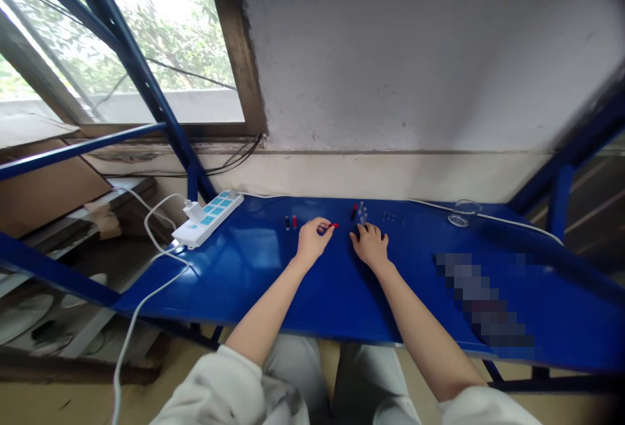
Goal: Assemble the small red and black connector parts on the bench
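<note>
My left hand [312, 238] rests on the blue table [273, 282], fingers curled in a pinch round a small red piece [333, 225]. My right hand [370, 243] lies beside it with bent fingers over a small dark part I cannot make out. Just beyond the right fingertips stand a few small clear and dark pieces [360, 211]. Two small upright pieces, one black and one red [291, 222], stand left of my left hand.
A white power strip [209, 217] with white cables lies at the table's left end. A clear ring-shaped item [461, 213] and a thin white cable lie far right. Tiny dark parts [393, 217] dot the back. Wall and window stand behind; blue frame beams flank the table.
</note>
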`<state>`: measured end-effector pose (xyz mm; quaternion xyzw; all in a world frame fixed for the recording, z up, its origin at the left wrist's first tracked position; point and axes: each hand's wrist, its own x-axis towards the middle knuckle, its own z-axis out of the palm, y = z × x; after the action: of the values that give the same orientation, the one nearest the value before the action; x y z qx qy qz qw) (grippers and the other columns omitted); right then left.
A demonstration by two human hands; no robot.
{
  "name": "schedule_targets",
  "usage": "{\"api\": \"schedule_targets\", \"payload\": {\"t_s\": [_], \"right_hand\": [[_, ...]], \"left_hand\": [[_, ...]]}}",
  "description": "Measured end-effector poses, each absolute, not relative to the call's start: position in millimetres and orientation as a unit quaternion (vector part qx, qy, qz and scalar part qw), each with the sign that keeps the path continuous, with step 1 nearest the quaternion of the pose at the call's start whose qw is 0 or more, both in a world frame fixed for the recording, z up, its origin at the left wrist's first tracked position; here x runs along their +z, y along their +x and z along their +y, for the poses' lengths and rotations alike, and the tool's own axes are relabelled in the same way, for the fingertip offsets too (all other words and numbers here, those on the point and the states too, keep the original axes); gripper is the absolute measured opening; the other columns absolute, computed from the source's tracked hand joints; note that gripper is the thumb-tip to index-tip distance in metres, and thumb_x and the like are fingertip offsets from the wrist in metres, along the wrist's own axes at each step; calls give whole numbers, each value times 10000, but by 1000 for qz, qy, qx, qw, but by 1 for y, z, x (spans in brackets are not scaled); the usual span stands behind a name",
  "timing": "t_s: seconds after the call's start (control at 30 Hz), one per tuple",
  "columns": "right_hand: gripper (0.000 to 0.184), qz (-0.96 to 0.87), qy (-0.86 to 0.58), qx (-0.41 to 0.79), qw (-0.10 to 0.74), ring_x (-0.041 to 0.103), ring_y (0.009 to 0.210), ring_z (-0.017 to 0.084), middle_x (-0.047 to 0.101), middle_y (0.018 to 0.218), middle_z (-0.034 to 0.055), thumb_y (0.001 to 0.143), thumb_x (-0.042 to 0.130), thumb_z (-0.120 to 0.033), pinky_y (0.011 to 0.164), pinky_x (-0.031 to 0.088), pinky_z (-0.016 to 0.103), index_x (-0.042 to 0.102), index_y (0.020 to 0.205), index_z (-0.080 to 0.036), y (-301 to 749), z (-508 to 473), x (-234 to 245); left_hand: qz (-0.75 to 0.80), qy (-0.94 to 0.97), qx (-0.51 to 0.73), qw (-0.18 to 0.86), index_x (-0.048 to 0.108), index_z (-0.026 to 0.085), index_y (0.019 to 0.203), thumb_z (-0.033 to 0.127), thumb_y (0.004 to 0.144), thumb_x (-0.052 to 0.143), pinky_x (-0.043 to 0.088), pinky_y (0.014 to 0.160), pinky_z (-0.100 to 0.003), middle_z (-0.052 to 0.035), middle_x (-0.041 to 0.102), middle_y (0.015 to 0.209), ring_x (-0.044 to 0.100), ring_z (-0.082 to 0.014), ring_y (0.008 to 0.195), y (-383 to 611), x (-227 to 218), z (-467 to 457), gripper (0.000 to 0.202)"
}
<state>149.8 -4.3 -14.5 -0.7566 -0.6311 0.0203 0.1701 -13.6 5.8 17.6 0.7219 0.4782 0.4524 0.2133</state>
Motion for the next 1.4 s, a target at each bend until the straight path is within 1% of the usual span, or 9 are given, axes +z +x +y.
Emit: {"api": "schedule_targets", "payload": {"t_s": [0.33, 0.53, 0.63, 0.73, 0.83, 0.93, 1.0, 1.17, 1.4], "right_hand": [[478, -631, -756, 28, 173, 269, 1233, 284, 385, 1324, 138, 876, 290, -388, 962, 186, 566, 424, 1272, -155, 151, -2, -17], [469, -638, -753, 35, 159, 284, 1222, 289, 392, 1312, 142, 877, 291, -377, 952, 198, 563, 420, 1271, -157, 150, -6, -14], [425, -658, -732, 30, 175, 341, 1176, 296, 441, 1260, 145, 863, 337, -350, 930, 228, 553, 473, 1217, -158, 147, -10, -12], [308, -692, -686, 25, 223, 461, 1035, 264, 545, 1093, 123, 845, 384, -316, 888, 299, 491, 572, 1045, -175, 143, -12, -9], [241, -719, -617, 24, 321, 521, 853, 207, 575, 884, 90, 851, 368, -291, 774, 385, 365, 579, 878, -178, 139, -12, -2], [227, -707, -547, 40, 447, 521, 772, 172, 563, 823, 74, 866, 341, -290, 710, 403, 293, 537, 870, -173, 137, -13, 4], [216, -683, -523, 70, 505, 521, 727, 152, 559, 800, 56, 872, 340, -304, 682, 406, 267, 515, 898, -178, 136, -15, 7], [194, -640, -515, 129, 555, 487, 607, 116, 500, 667, -6, 871, 350, -333, 609, 386, 231, 484, 885, -193, 134, -20, 11], [186, -627, -500, 165, 573, 451, 588, 104, 476, 661, -15, 867, 359, -343, 593, 367, 226, 472, 850, -196, 135, -18, 10]], "left_hand": [[480, 634, 526, 302, 563, 173, 796, 313, 724, 565, 473, 627, -240, -25, 610, 723, 571, -107, 630, -21, -1, 3, 157], [472, 621, 546, 306, 565, 163, 796, 307, 724, 571, 451, 608, -237, -25, 610, 688, 563, -107, 601, -23, -2, 5, 160], [465, 614, 557, 312, 572, 157, 793, 306, 719, 580, 440, 597, -232, -23, 609, 670, 563, -106, 590, -23, -1, 4, 167], [456, 599, 567, 333, 575, 156, 790, 306, 710, 592, 435, 586, -230, -18, 607, 650, 566, -107, 576, -23, -1, 5, 171], [445, 570, 576, 381, 572, 150, 784, 302, 690, 614, 444, 588, -238, -22, 618, 656, 572, -108, 557, -23, 1, 6, 184], [433, 531, 578, 443, 574, 138, 789, 294, 669, 635, 448, 593, -244, -42, 642, 694, 579, -109, 559, -23, 5, 5, 206], [434, 510, 573, 472, 580, 129, 790, 292, 659, 643, 434, 565, -232, -58, 655, 721, 576, -108, 565, -24, 8, 4, 219], [434, 490, 563, 505, 591, 123, 802, 303, 651, 650, 357, 472, -194, -82, 669, 771, 562, -103, 565, -24, 9, 6, 243], [433, 480, 562, 516, 605, 126, 822, 330, 651, 658, 348, 465, -195, -88, 672, 784, 557, -102, 568, -26, 4, 10, 271]]}}
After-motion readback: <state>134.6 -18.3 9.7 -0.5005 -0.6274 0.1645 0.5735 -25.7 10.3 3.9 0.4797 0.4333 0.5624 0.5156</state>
